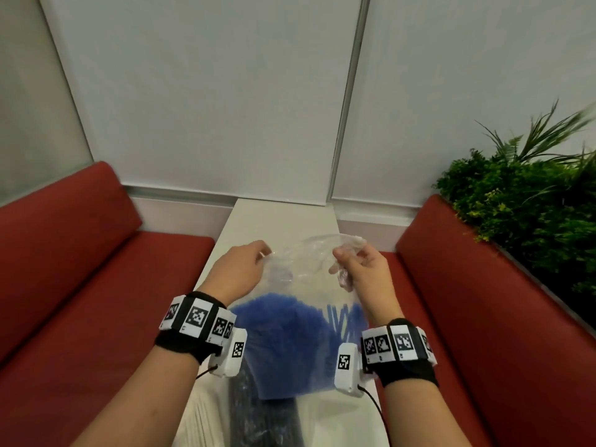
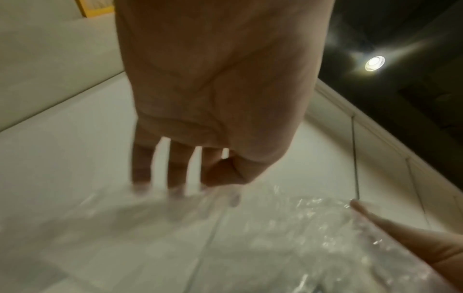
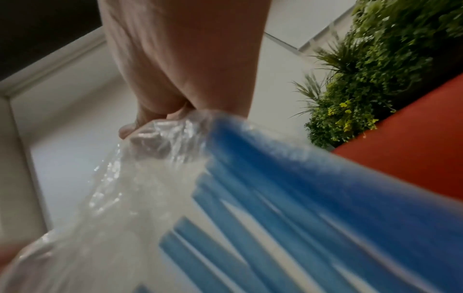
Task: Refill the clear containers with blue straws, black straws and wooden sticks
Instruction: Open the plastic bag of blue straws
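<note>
Both hands pinch the clear plastic bag (image 1: 300, 269)'s far mouth, left hand (image 1: 240, 272) left, right hand (image 1: 361, 272) right, long blue straws (image 1: 283, 343) pointing toward the person.

Two hands, left (image 1: 240, 269) & right (image 1: 364, 269), one clear bag (image 1: 300, 262) w/ blue straws (image 1: 283, 343) too many to count, one dark bundle (image 1: 258, 411) under it, one table (image 1: 283, 217), two red benches (image 1: 64, 269), one plant bank (image 1: 529, 201), two wristbands (image 1: 193, 321).
</note>
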`<state>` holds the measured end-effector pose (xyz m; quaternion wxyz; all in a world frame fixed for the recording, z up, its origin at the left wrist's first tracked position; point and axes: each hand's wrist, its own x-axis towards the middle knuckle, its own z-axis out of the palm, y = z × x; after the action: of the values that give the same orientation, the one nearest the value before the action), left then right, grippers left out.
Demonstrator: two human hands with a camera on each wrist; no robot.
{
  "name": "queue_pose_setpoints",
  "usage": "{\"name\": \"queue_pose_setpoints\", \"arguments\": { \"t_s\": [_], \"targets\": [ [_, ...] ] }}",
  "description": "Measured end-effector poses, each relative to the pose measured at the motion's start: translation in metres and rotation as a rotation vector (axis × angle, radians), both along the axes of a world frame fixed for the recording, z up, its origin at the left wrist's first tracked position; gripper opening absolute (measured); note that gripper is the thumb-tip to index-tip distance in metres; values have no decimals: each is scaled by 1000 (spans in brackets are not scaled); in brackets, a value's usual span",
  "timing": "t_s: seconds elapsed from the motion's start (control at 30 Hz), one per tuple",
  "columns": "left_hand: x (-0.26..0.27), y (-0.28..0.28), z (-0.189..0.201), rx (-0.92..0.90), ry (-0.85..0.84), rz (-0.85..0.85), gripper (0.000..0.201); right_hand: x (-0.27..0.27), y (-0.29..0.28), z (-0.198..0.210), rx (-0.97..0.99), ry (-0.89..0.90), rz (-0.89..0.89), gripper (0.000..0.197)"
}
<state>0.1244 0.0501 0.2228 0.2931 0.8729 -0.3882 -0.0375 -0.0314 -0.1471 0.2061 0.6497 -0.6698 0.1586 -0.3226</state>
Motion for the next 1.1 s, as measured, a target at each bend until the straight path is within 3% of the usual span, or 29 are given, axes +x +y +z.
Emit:
{"name": "queue_pose_setpoints", "arguments": {
  "t_s": [0.07, 0.13, 0.27, 0.4, 0.5, 0.63, 0.87, 1.1],
  "targets": [
    [-12, -12, 15, -151, -99, -210, 39, 6, 4, 4, -58, 15, 20, 10],
    [-30, -28, 32, -284, -111, -358, 40, 11, 8, 9, -185, 36, 88, 12],
    [-41, -51, 55, -337, -163, -350, 28, 15, 11, 22, -407, 155, 196, 14],
    [-38, -57, 64, -294, -355, -274, 15, 8, 9, 38, -233, 161, 317, 22],
    [-37, -62, 64, -375, -247, -274, 16, 6, 4, 45, -253, 110, 199, 32],
    [-43, -65, 59, -432, -168, -356, 22, 10, 3, 46, -261, 27, 50, 28],
    [-43, -61, 59, -110, -438, -258, 29, 9, 11, 36, -344, -96, -112, 21],
    [-10, -14, 49, 143, -294, -220, 20, 1, -19, 41, -199, -241, -435, 28]
  ]
}}
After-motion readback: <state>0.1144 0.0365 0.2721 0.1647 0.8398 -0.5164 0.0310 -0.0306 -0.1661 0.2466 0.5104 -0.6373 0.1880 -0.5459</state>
